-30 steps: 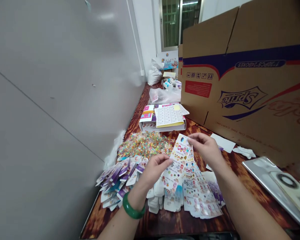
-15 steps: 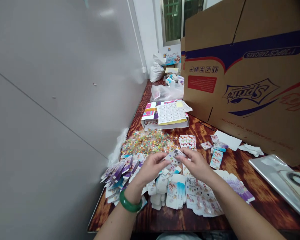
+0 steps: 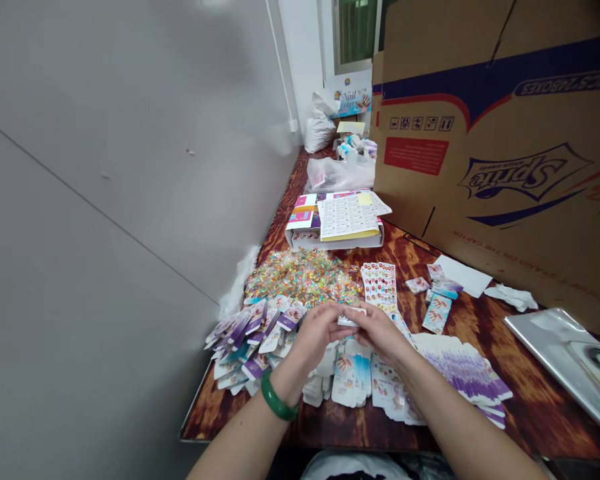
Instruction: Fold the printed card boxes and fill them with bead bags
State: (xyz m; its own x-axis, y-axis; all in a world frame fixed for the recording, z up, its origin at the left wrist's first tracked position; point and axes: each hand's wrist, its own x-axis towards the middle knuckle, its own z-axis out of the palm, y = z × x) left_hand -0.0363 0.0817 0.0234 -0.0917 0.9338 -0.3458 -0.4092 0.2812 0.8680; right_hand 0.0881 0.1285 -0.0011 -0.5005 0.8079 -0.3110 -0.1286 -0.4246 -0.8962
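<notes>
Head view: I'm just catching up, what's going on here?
A person holds a small printed paper, apparently folded, between the left hand and the right hand, above a wooden table. Beyond the hands lies a heap of colourful little packets. A pile of purple-and-white cards sits to the left, and a fanned row of purple-edged cards to the right. A large carton stands at the far right.
</notes>
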